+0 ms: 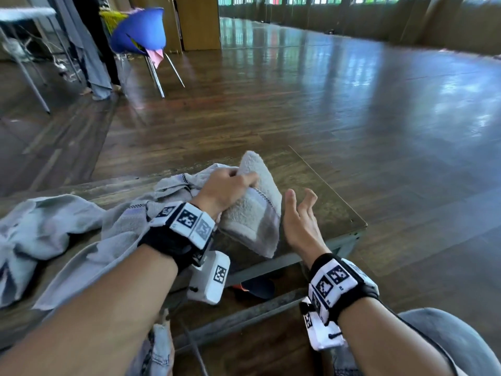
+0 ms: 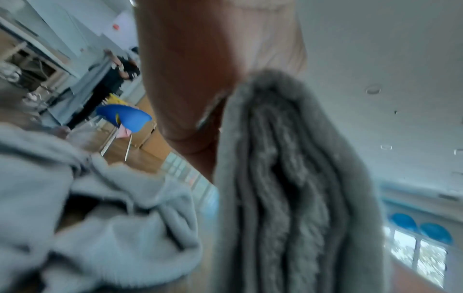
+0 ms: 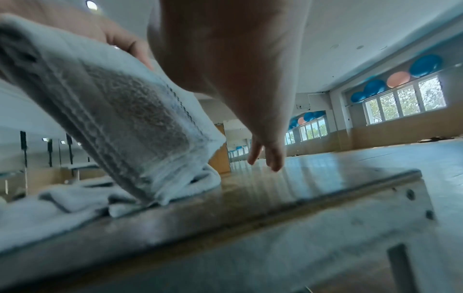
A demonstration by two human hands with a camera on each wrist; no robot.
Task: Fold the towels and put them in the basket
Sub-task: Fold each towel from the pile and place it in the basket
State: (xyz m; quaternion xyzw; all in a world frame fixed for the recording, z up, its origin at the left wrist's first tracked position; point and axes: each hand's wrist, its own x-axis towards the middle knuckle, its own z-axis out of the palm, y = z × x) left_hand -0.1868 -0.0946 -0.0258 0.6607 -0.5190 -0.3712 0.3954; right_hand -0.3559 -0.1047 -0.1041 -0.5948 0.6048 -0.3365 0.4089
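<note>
While the left hand (image 1: 226,189) grips the folded towel (image 1: 254,210), the right hand (image 1: 299,217) stays apart with loose, straight fingers.
The folded towel is tilted, its low end on the table (image 1: 325,191). More towels (image 1: 62,226) lie in a messy pile on the table, just beside it.

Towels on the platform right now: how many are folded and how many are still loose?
Folded towel, gripped by the left hand: 1
Loose towels in the heap on the platform: at least 2; it is too tangled to count exactly
Total: at least 3
The right hand holds nothing.
</note>
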